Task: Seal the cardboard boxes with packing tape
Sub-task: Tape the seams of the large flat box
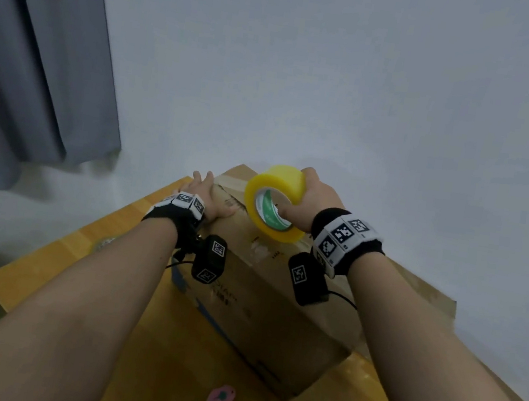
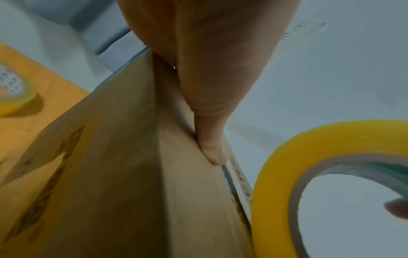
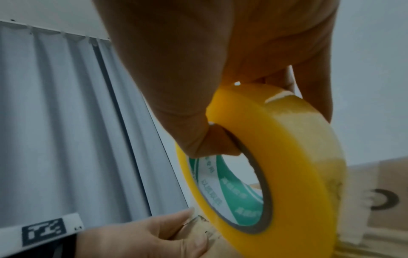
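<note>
Both bare forearms reach fwd, each w/ a black wristband carrying white coded markers. Left hand (image 1: 204,197) lies flat, fingers straight, palm down on the brown cardboard box (image 1: 263,298) top near its far left corner. Right hand (image 1: 315,200) grips the yellow tape roll (image 1: 274,201), thumb through core, fingers over outer rim.

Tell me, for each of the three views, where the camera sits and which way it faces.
Head: worn high, looking forward and down at the cardboard box on the wooden table; both forearms, left hand, right hand show.
Left wrist: looks along the palm on the box's edge; a second tape roll lies behind.
Right wrist: looks along the grip on the yellow tape roll toward the curtain.
All share the yellow roll.
</note>
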